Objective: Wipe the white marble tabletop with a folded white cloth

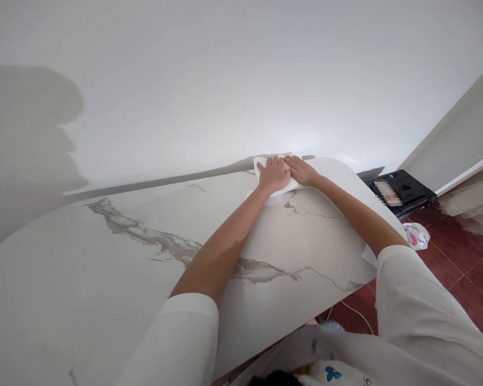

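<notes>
The left hand [273, 175] lay flat, palm down, on a white cloth [261, 165] at the marble table's [145, 279] far edge, twelve o'clock from the person, against the wall [225, 80]. The right hand [302, 170] pressed it too, touching the left at its three o'clock, fingers extended, clasping nothing

Bright, even daylight fills the scene. The white wall [241, 80] is softly lit, with a paler glow just above the far edge of the worktop [104, 279]. A broad, blurry grey shadow [28, 134] lies on the wall at the left. The marble worktop has a mild sheen without harsh glare. The wide lens bends straight edges into curves towards the borders. The centre is sharp, and a pixelated patch covers part of a black device [406, 195] at the right. The red floor [459, 268] looks darker.
</notes>
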### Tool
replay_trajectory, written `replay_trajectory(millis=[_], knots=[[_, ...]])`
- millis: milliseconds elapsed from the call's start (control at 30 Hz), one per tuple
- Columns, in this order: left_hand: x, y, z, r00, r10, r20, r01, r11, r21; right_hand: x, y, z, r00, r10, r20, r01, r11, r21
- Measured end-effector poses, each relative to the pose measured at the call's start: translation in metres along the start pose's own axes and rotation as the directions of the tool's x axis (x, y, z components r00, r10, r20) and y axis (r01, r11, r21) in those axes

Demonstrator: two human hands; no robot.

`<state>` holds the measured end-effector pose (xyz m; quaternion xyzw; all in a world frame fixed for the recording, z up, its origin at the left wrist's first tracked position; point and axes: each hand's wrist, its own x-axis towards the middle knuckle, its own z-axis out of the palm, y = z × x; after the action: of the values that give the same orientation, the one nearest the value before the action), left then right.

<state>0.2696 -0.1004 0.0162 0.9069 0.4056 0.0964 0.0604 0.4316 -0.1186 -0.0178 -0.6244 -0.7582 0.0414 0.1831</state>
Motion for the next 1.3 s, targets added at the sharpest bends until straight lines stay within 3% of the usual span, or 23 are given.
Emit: replay_trajectory(millis=[300,567,900,1300], knots=[[0.021,0.023,0.003,1.000,0.027,0.003,-0.026,0.999,-0.026,-0.007,0.029,-0.012,0.999,-0.001,-0.044,0.002,1.000,0.017],[0.022,0.029,0.007,1.000,0.011,-0.028,-0.012,0.999,-0.046,-0.012,0.029,-0.015,0.996,0.080,-0.049,-0.080,0.997,0.002],[-0.012,0.049,0.004,0.999,-0.025,-0.048,0.023,0.999,-0.039,-0.038,0.027,-0.015,0.999,0.042,-0.033,-0.043,0.999,-0.015],[-0.080,0.095,0.010,0.997,-0.038,-0.063,0.034,0.998,-0.061,-0.120,0.008,-0.024,0.997,-0.040,-0.065,0.043,0.998,0.046]])
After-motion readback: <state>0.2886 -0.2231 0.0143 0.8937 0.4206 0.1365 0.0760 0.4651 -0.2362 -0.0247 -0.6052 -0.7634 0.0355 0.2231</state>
